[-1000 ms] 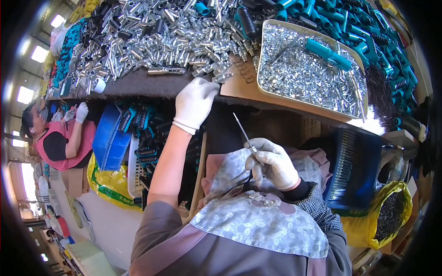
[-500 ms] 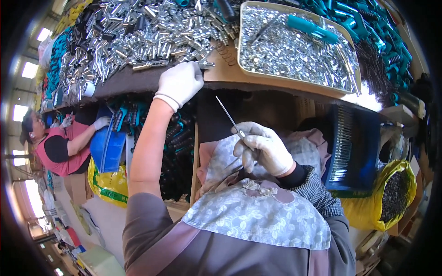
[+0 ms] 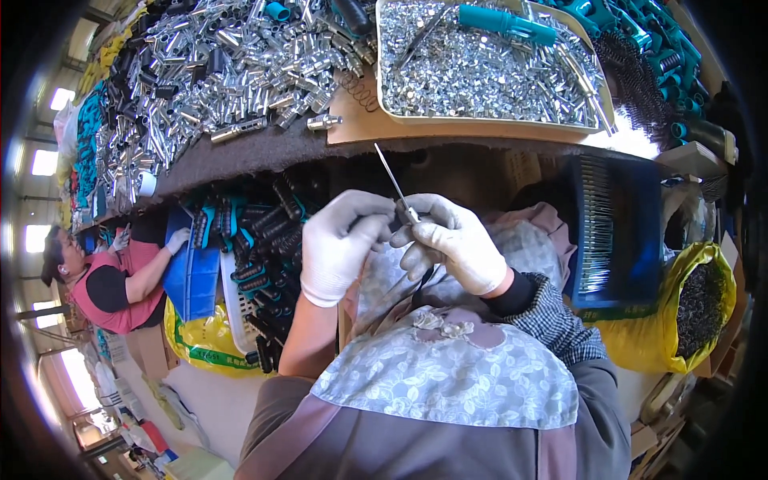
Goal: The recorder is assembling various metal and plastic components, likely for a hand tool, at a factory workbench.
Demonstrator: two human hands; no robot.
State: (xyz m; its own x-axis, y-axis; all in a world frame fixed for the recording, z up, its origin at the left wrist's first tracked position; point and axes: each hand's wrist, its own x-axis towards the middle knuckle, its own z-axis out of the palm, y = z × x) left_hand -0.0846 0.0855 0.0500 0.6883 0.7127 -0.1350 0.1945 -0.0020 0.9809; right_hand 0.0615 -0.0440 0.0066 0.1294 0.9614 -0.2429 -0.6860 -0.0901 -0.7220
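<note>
My right hand point(image 3: 458, 244), in a white glove, is closed round the lower end of a thin metal rod point(image 3: 390, 172). The rod tilts up and to the left, its free tip just below the bench edge. My left hand point(image 3: 340, 246), also gloved, has its fingers pinched together beside the rod's lower end, close to my right fingertips. What lies between the left fingers is too small and covered to make out. A short silver metal cylinder point(image 3: 324, 122) lies on the bench edge above my left hand.
Silver metal parts point(image 3: 232, 72) heap on the bench. A cream tray point(image 3: 500, 122) holds small metal pieces and a teal tool handle point(image 3: 508, 26). Right stand a blue bin point(image 3: 632, 240) of rods and a yellow sack point(image 3: 724, 296). A co-worker point(image 3: 120, 280) sits far left.
My left hand has come back from the bench edge, down and right, to meet my right hand at the rod. My right hand keeps its hold. The view has shifted slightly.
</note>
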